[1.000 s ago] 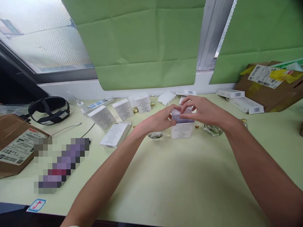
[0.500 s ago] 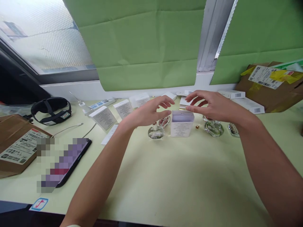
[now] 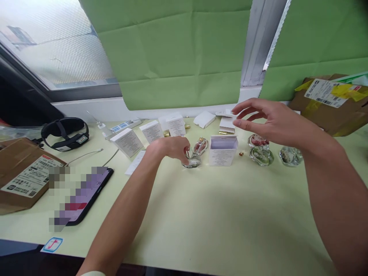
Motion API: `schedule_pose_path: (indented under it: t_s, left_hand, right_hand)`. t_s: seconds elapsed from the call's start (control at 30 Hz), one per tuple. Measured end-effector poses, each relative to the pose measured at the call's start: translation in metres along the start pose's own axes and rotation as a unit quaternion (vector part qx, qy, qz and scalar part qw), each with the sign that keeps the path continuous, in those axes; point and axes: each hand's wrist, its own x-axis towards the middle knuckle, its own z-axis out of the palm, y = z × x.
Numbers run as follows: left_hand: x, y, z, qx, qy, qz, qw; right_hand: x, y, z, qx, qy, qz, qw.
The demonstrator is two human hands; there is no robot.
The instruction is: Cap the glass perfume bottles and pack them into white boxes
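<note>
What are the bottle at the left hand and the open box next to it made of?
Bottle: probably clear glass, glossy; the table shows through it and it catches bright highlights. Box: likely thin white card, matte, with printed text, folded flaps and a lilac inside.

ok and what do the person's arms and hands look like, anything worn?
Both bare: left hand and right hand have no gloves, rings or watch in view. Forearms are uncovered; only a pale sleeve edge shows at the bottom of the left arm.
</note>
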Motion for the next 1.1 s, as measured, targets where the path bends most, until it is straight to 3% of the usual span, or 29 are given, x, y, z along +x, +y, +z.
schedule_pose_path:
  t_s: [0.2,0.4,0.57,0.77,0.93,1.1]
  left_hand:
    - [0.001,-0.006,0.001,-0.001,0.065,0.052,0.997]
    - [-0.033,-0.006,-0.017,-0.033,0.173,0.158,0.972]
    - [-0.060,0.019,-0.025,-0.055,0.300,0.249,0.919]
    - [-0.048,0.053,-0.013,-0.094,0.384,0.309,0.865]
    - [-0.039,0.060,-0.007,-0.155,0.399,0.305,0.851]
    - [-0.030,0.045,-0.005,-0.163,0.328,0.311,0.877]
  right_hand:
    - [-0.001,-0.007,-0.001,0.003,0.024,-0.029,0.999]
    - [-0.005,-0.020,0.003,0.015,0.011,-0.049,0.999]
    - [-0.009,-0.035,0.009,0.039,-0.081,-0.093,0.992]
    - [-0.011,-0.032,0.002,0.045,-0.097,-0.099,0.989]
    - [-0.011,-0.020,-0.008,0.024,-0.096,-0.089,0.991]
    - [-0.007,-0.003,-0.013,0.026,-0.097,-0.069,0.992]
